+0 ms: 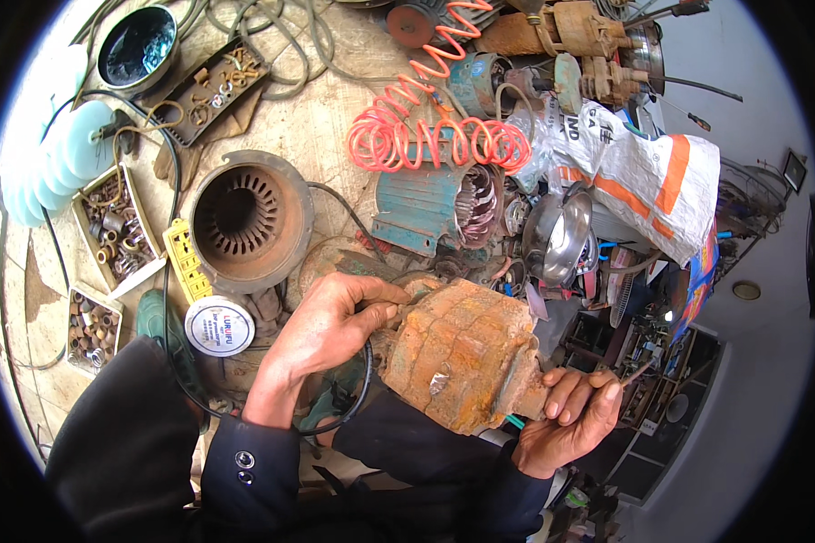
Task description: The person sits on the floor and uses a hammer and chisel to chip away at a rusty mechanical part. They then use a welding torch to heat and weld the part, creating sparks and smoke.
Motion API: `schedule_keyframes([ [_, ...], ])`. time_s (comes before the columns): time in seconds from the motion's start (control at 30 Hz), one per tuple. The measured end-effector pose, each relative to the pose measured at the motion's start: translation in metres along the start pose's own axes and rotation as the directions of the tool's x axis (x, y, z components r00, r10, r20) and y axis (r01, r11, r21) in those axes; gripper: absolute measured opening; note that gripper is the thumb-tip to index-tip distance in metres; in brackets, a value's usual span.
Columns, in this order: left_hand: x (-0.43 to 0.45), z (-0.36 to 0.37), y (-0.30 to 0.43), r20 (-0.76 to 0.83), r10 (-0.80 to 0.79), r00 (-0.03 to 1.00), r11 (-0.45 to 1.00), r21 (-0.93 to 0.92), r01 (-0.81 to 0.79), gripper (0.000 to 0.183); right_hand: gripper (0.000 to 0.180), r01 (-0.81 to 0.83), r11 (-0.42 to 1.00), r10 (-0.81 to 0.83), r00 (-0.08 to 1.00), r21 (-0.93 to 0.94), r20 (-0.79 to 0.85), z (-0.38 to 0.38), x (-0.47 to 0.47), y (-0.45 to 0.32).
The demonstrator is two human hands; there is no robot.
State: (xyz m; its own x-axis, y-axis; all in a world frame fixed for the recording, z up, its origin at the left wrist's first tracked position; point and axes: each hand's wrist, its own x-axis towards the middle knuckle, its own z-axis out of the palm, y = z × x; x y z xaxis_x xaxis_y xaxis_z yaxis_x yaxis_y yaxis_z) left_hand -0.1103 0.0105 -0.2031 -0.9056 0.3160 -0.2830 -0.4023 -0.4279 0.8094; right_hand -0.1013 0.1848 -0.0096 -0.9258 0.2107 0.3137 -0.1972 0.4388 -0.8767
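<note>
A heavily rusted pump housing [462, 346] lies tilted in front of me, over my legs. My left hand [329, 322] has its thumb and forefinger pinched at the housing's left end; what lies between the fingertips is hard to make out. At the opposite end, my right hand [574, 414] wraps its fingers around the narrow neck. A thin rod [638, 372] sticks out past that hand, and its base is hidden by the fingers. Just beyond my left hand sits a round rusty casing [251, 220] with a slotted bore.
A teal motor housing [414, 207] with exposed windings lies behind the pump, beneath a coiled orange air hose [441, 146]. At left are a yellow power strip [189, 261], a white round tin lid [219, 326], fastener trays [119, 231] and a black bowl [138, 49]. A black cable [170, 298] crosses my foot.
</note>
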Motion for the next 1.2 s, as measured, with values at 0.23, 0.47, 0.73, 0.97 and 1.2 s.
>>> schedule_keyframes([
  [0.23,0.003,0.003,0.005,0.044,0.339,0.940,0.847,0.420,-0.326,0.022,0.030,-0.005,1.000,0.005,1.000,0.012,-0.001,-0.005,0.002,-0.001],
  [0.47,0.004,0.006,0.006,-0.012,0.428,0.904,0.745,0.572,-0.345,0.023,0.030,-0.009,1.000,0.009,1.000,0.010,0.001,-0.002,0.002,-0.002],
  [0.73,0.001,0.006,0.006,0.042,0.414,0.909,0.735,0.573,-0.362,0.023,0.030,0.005,1.000,-0.005,1.000,0.002,0.012,-0.003,0.003,-0.005],
  [0.97,0.004,0.001,0.006,0.036,0.503,0.863,0.684,0.594,-0.423,0.020,0.032,0.024,1.000,-0.025,0.999,-0.019,-0.042,-0.003,0.000,-0.006],
  [1.2,0.005,0.004,0.003,-0.035,0.523,0.851,0.703,0.583,-0.408,0.019,0.031,0.015,1.000,-0.016,0.999,-0.025,-0.047,-0.001,0.000,-0.005],
])
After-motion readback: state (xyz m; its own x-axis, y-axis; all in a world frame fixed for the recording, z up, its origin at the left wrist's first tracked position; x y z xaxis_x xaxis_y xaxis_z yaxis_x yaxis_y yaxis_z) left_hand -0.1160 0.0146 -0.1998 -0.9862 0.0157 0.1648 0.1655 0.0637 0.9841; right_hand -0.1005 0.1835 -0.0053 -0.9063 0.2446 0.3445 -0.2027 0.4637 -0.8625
